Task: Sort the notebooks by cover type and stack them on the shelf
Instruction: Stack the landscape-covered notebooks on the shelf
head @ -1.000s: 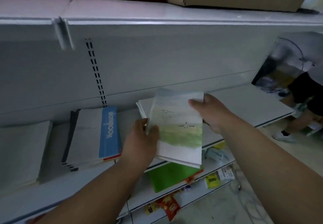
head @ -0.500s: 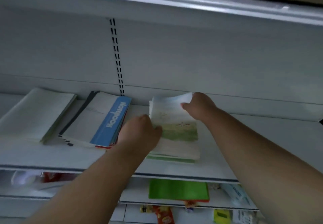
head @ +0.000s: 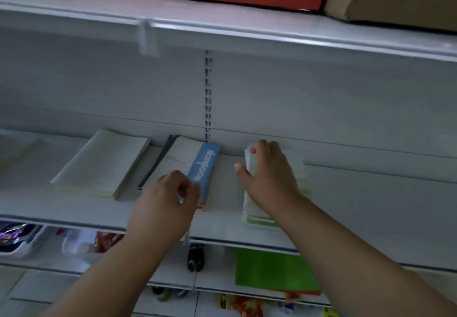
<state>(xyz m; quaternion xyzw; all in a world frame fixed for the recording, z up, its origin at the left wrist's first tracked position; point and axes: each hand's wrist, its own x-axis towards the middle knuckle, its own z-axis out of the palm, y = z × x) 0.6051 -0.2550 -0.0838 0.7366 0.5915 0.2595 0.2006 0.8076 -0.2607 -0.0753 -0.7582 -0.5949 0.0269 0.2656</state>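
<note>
Dim, flat, bluish light; no glare seen. Whole pic softened by motion blur, esp. hands [head: 269, 175] and shelf [head: 74, 207] edges. Lines bowed by wide-angle lens.

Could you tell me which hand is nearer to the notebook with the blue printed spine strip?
Left. The left hand overlaps the near end of the white notebook with the blue printed spine strip, while the right hand rests on the separate white-and-green notebook stack farther right.

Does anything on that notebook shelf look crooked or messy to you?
Yes, mildly. The blue-spined notebook stack lies skewed, with dark covers fanned out past its left edge. The pale stack left of it sits at a slant too. The landscape-cover stack under the right hand looks straighter. Nothing looks spilled or damaged.
</note>
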